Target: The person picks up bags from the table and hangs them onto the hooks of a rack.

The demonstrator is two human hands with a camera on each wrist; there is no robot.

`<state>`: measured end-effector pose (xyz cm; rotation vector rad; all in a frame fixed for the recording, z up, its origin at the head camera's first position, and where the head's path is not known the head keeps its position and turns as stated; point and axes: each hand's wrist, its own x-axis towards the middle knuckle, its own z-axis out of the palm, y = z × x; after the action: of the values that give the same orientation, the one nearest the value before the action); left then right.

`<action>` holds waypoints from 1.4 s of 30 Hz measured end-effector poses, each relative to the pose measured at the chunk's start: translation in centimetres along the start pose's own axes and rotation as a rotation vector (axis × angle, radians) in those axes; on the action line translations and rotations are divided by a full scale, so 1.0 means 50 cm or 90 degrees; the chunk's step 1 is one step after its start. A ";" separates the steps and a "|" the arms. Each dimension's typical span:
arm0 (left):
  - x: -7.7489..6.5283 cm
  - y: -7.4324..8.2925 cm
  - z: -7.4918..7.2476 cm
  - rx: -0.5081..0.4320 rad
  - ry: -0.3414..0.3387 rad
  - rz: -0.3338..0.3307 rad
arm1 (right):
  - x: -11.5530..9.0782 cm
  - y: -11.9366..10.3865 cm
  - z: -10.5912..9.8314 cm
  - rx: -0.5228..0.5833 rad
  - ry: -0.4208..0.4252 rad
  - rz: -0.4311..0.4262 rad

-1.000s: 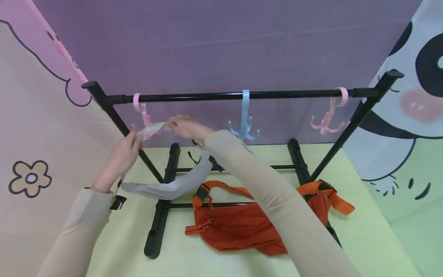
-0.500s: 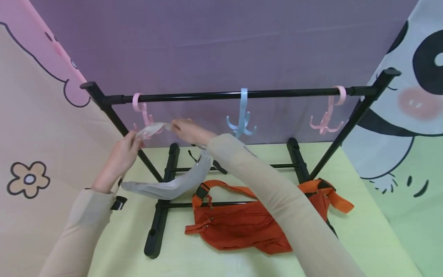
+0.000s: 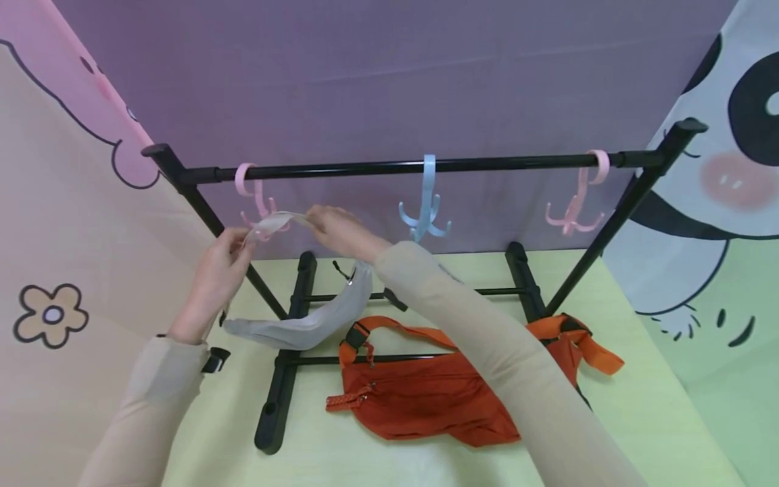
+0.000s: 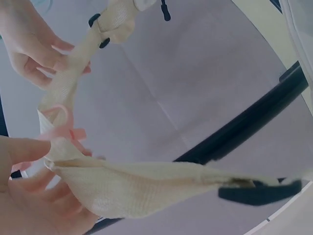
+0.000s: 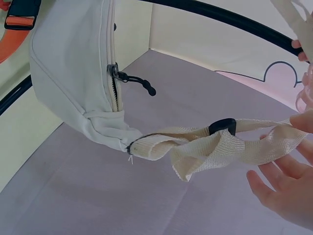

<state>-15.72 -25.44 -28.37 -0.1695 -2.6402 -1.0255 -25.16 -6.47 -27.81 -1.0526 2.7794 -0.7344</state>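
A pale grey-white waist bag hangs below my hands by its cream webbing strap. My left hand pinches one part of the strap between thumb and fingers, while my right hand grips another part to its right. Between them, the strap stretches across the lower prongs of the left pink hook; the left wrist view shows strap and hook overlapping. Whether the strap rests on a prong is unclear. In the right wrist view, the bag has a zip with a black pull.
A black rack carries the hooks on its top bar. A blue hook hangs mid-bar and another pink hook at the right. An orange-red waist bag lies at the rack's base, partly behind my right sleeve.
Both hands have shifted slightly right, with the strap and the white bag following. The left pink hook has also swung a little to the right.
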 end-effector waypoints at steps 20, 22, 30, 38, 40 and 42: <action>-0.042 0.052 0.061 -0.051 0.403 0.264 | -0.082 -0.003 -0.017 0.006 0.102 -0.066; -0.045 0.057 0.074 -0.072 0.416 0.301 | -0.099 0.000 -0.019 0.011 0.092 -0.068; -0.060 0.066 0.119 -0.126 0.409 0.341 | -0.170 0.025 -0.007 0.014 0.042 -0.064; -0.073 0.063 0.162 -0.124 0.367 0.325 | -0.231 0.065 0.013 0.001 -0.009 -0.052; -0.080 0.061 0.175 -0.126 0.339 0.309 | -0.245 0.077 0.019 0.001 -0.019 -0.048; -0.086 0.059 0.190 -0.133 0.307 0.296 | -0.258 0.088 0.025 0.004 -0.032 -0.037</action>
<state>-13.25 -16.86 -34.50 -0.4876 -1.9369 -1.0191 -17.70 4.17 -32.11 -1.1386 2.7138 -0.7119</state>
